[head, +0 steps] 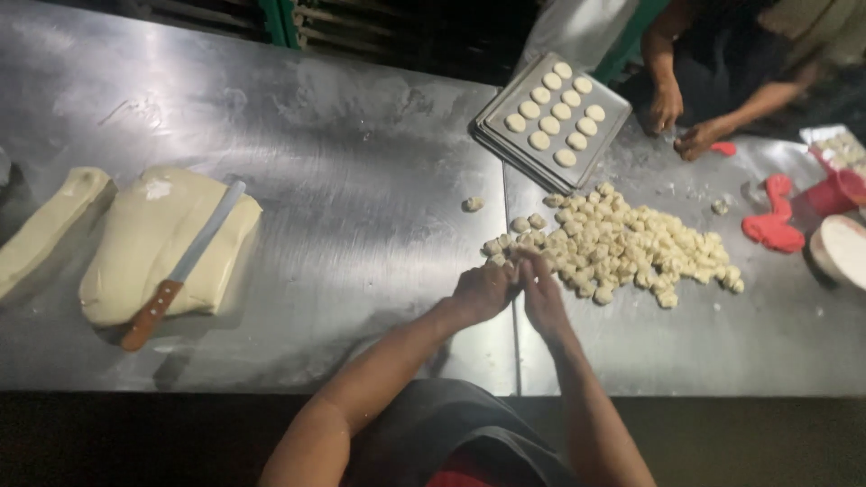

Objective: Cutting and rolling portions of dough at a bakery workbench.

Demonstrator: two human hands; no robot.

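Note:
My left hand [484, 290] and my right hand [543, 290] are pressed together, palms facing, just in front of a heap of small cut dough pieces [622, 245] on the steel table [361, 180]. What lies between my palms is hidden; a bit of pale dough seems to show at the fingertips. A metal baking tray [615, 124] beyond the heap carries several round dough balls [557, 113] in rows. One loose dough piece [473, 204] sits alone to the left of the heap.
A large dough slab [135, 261] lies at the left with a wooden-handled knife [180, 269] on top; another dough strip [50, 225] is beside it. Another person's hands [681, 122] work at the far right near red dough [773, 221] and a round bowl [843, 248].

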